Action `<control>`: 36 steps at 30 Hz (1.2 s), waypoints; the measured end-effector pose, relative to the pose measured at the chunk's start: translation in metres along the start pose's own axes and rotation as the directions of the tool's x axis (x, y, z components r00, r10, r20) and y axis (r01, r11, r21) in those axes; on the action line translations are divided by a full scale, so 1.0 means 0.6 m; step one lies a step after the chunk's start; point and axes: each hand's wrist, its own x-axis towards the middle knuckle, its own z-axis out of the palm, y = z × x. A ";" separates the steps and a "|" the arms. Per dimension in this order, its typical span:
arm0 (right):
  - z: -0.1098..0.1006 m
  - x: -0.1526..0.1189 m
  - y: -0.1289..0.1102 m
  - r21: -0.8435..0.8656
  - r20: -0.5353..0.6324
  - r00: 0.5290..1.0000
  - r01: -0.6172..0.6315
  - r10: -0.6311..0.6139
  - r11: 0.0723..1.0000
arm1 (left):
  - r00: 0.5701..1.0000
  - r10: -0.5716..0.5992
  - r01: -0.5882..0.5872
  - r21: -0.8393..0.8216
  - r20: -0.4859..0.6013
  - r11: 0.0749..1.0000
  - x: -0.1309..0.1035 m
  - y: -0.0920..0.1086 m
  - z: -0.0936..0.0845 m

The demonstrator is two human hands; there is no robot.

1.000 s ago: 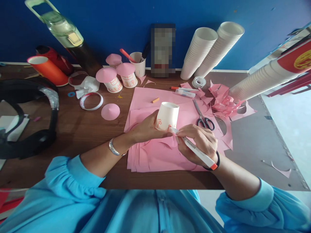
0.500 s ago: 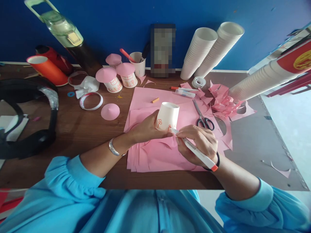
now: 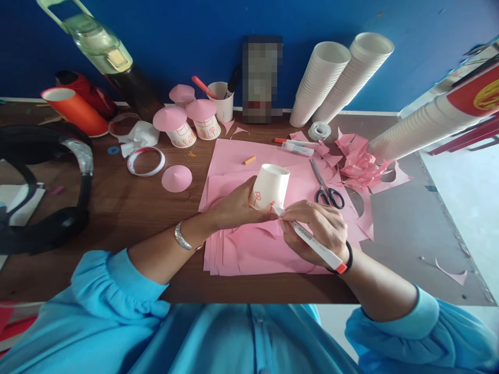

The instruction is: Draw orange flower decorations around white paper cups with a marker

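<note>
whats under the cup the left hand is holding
Pink sheets lie stacked on the table below the cup. The cup and left hand cover part of the stack, so anything on that patch can't be seen.

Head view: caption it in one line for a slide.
Over pink paper, the left hand holds a white cup with orange flower drawings while the right hand holds a marker to it.

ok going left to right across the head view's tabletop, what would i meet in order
Black curved object → white ring → loose pink cone → left hand → white cup it holds → right hand, gripping the marker → crumpled pink scraps → thin pink offcut
</note>
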 end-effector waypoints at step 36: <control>0.000 -0.003 0.000 -0.030 -0.028 0.999 -0.027 0.026 0.999 | 1.000 0.019 -0.018 0.066 -0.013 0.998 0.002 -0.002 -0.001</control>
